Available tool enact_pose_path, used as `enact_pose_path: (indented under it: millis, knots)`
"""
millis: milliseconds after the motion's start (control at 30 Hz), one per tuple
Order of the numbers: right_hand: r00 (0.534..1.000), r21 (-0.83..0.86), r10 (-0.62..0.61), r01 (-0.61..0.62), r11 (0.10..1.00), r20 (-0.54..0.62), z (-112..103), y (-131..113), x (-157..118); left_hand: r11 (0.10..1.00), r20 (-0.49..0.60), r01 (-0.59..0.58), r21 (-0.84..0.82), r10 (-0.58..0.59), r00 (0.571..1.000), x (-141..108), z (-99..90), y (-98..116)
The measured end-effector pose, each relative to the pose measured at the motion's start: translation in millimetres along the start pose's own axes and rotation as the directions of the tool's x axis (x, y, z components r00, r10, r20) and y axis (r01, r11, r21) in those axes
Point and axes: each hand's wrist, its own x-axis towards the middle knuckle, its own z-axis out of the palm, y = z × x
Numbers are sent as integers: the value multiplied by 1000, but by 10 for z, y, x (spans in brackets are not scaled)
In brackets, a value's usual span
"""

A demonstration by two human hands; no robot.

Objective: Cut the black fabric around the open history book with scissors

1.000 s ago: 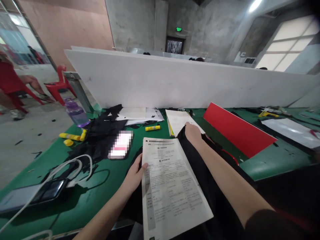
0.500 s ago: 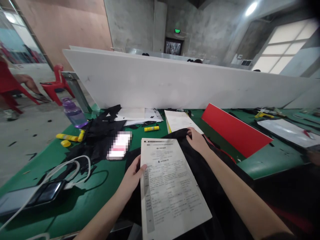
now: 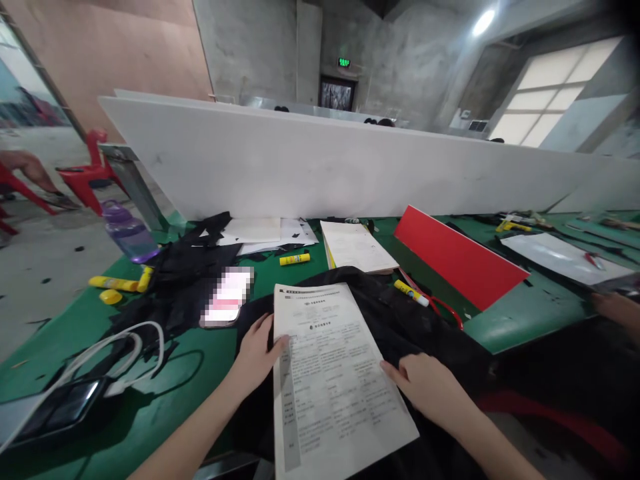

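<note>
A printed booklet [image 3: 335, 380] lies at a slant over black cloth [image 3: 395, 313] in front of me, its top page covered in small print and tables. My left hand [image 3: 259, 350] grips the booklet's left edge, thumb on the page and some fingers hidden beside or beneath it. At the opposite edge, my right hand [image 3: 425, 383] has its thumb against the page margin and its fingers curled. A phone [image 3: 227, 297] with a blurred-out screen lies left of the booklet. To the right rest a glue stick [image 3: 411, 293] and red-handled scissors [image 3: 447, 312].
A white panel [image 3: 300, 167] stands across the green table [image 3: 200, 373]. Nearby are a purple bottle [image 3: 129, 230], black scraps [image 3: 185, 267], a paper stack [image 3: 357, 247], a red board [image 3: 455, 257] and a cabled device [image 3: 65, 410]. Another person's hand [image 3: 617, 310] shows at far right.
My right hand has come back from the black cloth near the paper stack to the booklet's right edge, uncovering the glue stick. My left hand stays on the booklet. The view has shifted slightly.
</note>
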Motion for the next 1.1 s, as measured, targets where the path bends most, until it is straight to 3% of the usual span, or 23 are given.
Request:
enact_pose_path:
  millis: [100,167,233,333,467,533,700,867,1000,1100]
  knots:
    - [994,241,6,-33,970,111,184,99,-155,997,53,-39,73,36,998,57,-47,-40]
    - [981,487,-4,-91,869,192,331,128,-209,995,83,-40,91,32,996,101,-63,-31]
    - [961,714,-16,-194,672,276,467,120,-243,992,85,-24,124,13,996,149,-56,-11]
    - [926,872,-61,-328,363,374,587,53,-296,967,14,-4,256,1,1000,225,-20,6]
    - [930,938,-179,-287,194,321,587,-58,-373,900,-55,-24,436,54,997,345,10,-23]
    - [946,957,-172,-253,138,275,568,-89,-393,860,-63,-43,508,87,994,414,13,-46]
    - [970,968,7,-243,65,243,535,-46,-426,805,-75,-53,591,120,990,539,46,-50]
    - [932,953,203,-301,-21,299,402,160,-507,729,-105,-19,684,125,987,613,61,-39]
    - [878,939,347,-269,-212,330,289,308,-553,704,-88,-27,710,126,988,665,63,-53]
    - [887,929,401,-78,-361,230,297,229,-575,716,-120,-29,698,156,980,668,68,-49]
